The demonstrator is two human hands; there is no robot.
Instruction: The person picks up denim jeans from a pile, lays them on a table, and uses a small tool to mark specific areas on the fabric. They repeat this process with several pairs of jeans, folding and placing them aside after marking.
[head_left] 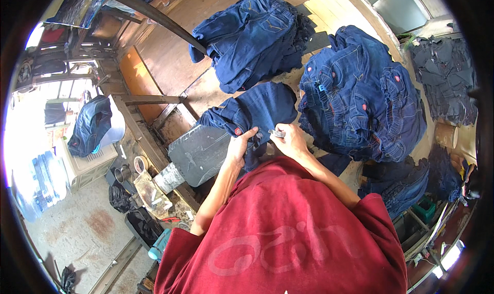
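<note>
A dark blue denim garment [262, 109] with a small round red patch lies in front of me, partly over a dark taped board. My left hand [239, 147] pinches its near edge between thumb and fingers, close to the patch. Just to the right, my right hand [292, 140] is closed around a small metal tool [278, 133], whose short grey end points at the cloth by my left thumb. Most of this tool is hidden in the fingers, so its exact kind does not show. The lower part of the garment hangs down toward my lap.
Piles of denim garments [360, 98] stand close on the right and another pile [252, 37] lies beyond. The dark taped board [198, 152] sticks out leftward. A wooden post [154, 17] slants across the upper left. Tape rolls [140, 164] sit on the left ledge.
</note>
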